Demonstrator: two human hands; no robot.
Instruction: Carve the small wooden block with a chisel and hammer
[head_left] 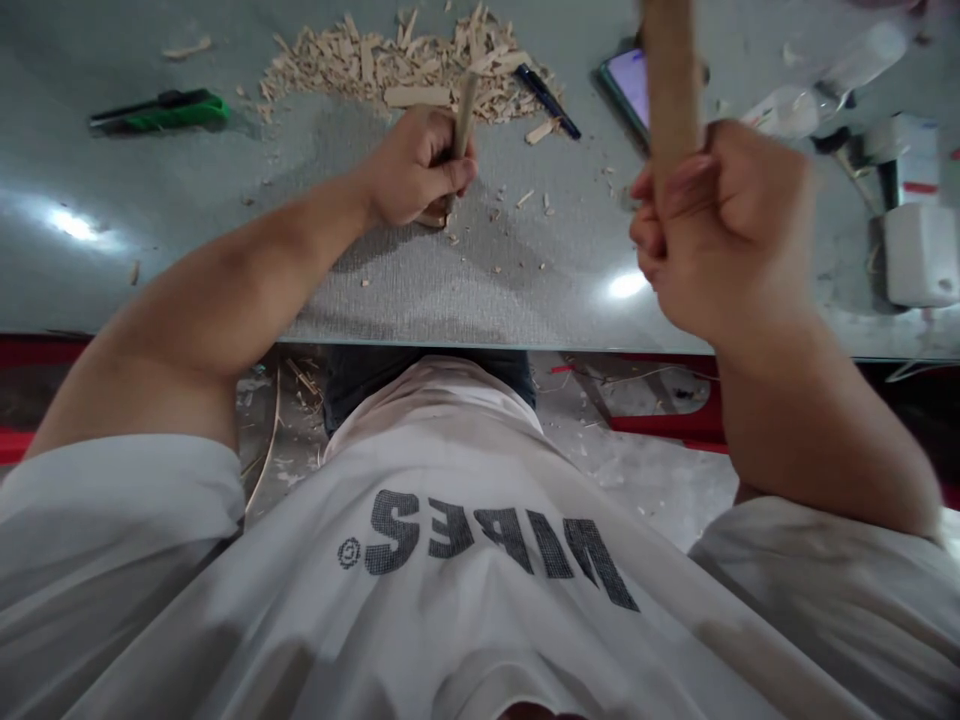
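Observation:
My left hand (420, 165) is closed round a wooden-handled chisel (466, 105), which stands nearly upright with its lower end down at a small wooden piece (433, 214). That piece lies on the table under my fingers and is mostly hidden by them. Raised off the table to the right, my right hand (724, 225) grips a flat wooden bar (671, 85) whose far end runs out of the top of the view. Slight blur softens this hand and the bar.
Wood chips (360, 65) are heaped beyond my left hand, with a dark pen (547, 100) by them. A green utility knife (161, 112) lies left. Rightward are a phone (626, 90), clear bottles (787, 110) and a white box (922, 255). The glass table edge (600, 350) runs before my body.

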